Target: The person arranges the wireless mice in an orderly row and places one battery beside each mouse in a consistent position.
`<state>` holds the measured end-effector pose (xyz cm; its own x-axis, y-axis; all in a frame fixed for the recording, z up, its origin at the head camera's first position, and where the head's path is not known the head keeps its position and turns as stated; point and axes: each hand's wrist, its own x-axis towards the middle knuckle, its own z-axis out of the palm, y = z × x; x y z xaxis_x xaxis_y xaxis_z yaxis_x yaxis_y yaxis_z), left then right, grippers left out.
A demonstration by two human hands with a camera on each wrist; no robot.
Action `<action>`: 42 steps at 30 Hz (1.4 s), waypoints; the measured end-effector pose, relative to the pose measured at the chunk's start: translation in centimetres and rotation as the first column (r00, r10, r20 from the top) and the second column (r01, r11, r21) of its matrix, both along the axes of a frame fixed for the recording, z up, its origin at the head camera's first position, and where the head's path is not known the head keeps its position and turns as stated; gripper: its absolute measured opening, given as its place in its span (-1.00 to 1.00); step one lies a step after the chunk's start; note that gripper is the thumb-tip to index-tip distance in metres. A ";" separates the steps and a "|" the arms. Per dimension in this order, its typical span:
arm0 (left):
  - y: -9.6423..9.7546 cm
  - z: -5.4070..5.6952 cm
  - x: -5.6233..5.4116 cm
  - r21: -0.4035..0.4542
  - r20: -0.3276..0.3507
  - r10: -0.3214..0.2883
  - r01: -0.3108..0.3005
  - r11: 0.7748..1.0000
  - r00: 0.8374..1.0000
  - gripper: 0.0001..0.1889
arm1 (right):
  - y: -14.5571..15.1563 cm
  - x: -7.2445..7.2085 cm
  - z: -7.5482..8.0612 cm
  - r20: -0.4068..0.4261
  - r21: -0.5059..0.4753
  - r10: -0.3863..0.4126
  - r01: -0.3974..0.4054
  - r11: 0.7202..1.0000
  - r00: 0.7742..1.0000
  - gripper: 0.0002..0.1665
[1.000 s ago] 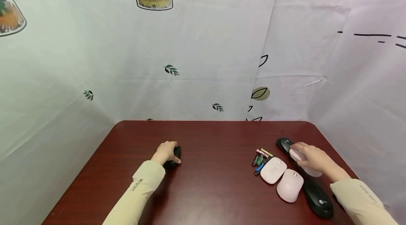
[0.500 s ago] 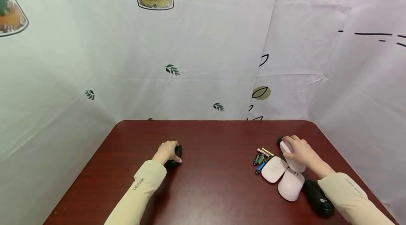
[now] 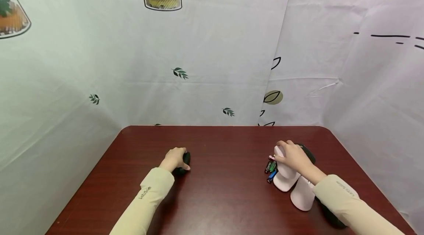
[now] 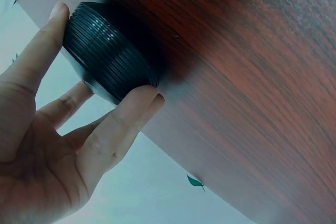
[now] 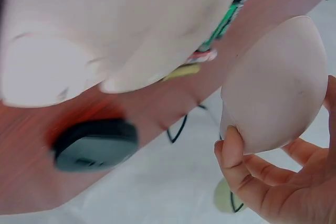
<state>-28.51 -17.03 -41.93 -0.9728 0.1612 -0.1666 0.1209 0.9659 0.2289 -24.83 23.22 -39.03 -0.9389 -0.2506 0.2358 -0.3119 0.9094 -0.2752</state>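
Note:
On the left half of the table, my left hand (image 3: 173, 159) grips a black mouse (image 4: 105, 51) with ribbed sides, thumb and fingers on opposite edges. My right hand (image 3: 293, 157) holds a white mouse (image 5: 275, 87) by its sides, raised off the table and tilted. Beneath and beside it lie two more white mice, one partly covered by the held mouse (image 3: 282, 185) and another nearer the sleeve (image 3: 302, 195). Several small batteries (image 3: 272, 176) are clustered just left of the held mouse; some are hidden behind it.
A black mouse (image 3: 307, 153) lies behind the right hand, and another black mouse (image 3: 331, 217) is mostly under the right sleeve. The brown-red table (image 3: 225, 198) ends at a white printed curtain (image 3: 212, 80) behind and at both sides.
My right hand has carried the white mouse leftward from above the black mice to over the other white mice and the batteries. The left hand stays where it was on the black mouse.

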 end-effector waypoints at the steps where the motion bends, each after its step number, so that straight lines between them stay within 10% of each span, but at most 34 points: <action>1: 0.0 0.0 0.0 -0.001 0.000 0.003 -0.003 1.000 1.000 -0.29 | -0.4 -0.1 0.0 -0.003 -0.002 0.005 -0.005 1.000 1.000 -0.44; 42: 0.2 0.6 0.2 0.014 0.039 0.021 -0.022 1.000 0.999 -0.27 | -17.0 -5.2 1.5 0.157 -0.015 0.092 -0.091 0.996 0.983 -0.52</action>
<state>-28.33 -16.78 -41.34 -0.9689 0.1431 -0.2017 0.0910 0.9647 0.2471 -30.00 6.23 -37.55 -0.9377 -0.3356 0.0894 -0.3457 0.8768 -0.3343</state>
